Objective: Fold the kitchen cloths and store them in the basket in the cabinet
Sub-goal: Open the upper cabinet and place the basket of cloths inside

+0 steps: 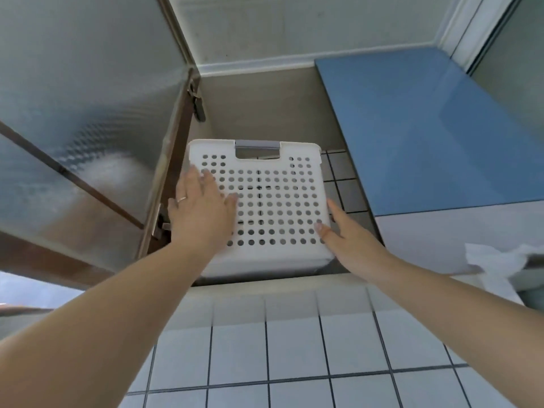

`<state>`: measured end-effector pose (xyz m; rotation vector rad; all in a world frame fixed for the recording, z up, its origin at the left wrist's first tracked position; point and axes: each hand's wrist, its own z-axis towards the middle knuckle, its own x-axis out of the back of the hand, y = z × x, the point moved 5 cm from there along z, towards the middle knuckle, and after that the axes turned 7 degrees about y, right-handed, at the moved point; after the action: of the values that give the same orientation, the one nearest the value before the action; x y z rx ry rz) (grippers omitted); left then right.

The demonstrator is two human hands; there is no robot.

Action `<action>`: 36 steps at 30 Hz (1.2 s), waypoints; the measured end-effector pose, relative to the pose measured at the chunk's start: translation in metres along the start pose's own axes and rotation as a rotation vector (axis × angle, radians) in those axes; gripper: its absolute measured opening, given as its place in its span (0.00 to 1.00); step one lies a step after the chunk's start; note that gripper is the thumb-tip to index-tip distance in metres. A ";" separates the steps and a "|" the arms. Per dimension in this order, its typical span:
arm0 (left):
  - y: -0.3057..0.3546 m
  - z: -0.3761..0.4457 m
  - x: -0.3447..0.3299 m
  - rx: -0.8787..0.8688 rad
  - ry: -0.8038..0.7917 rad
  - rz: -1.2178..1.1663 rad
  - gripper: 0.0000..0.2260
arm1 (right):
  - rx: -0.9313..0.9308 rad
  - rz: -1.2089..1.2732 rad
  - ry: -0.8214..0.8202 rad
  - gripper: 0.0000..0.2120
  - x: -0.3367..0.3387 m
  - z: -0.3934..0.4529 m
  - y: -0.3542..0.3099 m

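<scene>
I look up into an open wall cabinet. A white plastic basket with round holes and a grey handle stands on the cabinet shelf, its front wall facing me. My left hand lies flat with straight fingers on the left part of that wall. My right hand touches the basket's lower right corner with straight fingers. What is inside the basket is hidden. A crumpled white cloth shows at the right edge, below the cabinet.
The left cabinet door, frosted glass in a brown frame, stands open at the left. A blue door stands open at the right. White wall tiles run below the cabinet's lower edge.
</scene>
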<state>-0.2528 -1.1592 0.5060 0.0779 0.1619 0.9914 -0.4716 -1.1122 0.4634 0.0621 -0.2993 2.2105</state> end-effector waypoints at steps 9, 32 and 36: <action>-0.030 -0.029 -0.041 -0.174 -0.218 0.195 0.25 | -0.067 -0.165 -0.050 0.29 -0.039 0.003 0.013; -0.035 -0.102 0.021 -0.148 -0.341 -0.326 0.29 | 0.270 -0.395 0.136 0.24 -0.060 -0.027 -0.027; -0.059 -0.118 0.063 -0.057 -0.287 -0.461 0.23 | 0.417 -0.331 0.045 0.23 -0.077 -0.055 -0.060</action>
<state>-0.1904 -1.1401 0.3749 0.1229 -0.1098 0.5159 -0.3737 -1.1235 0.4097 0.2691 0.1897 1.9075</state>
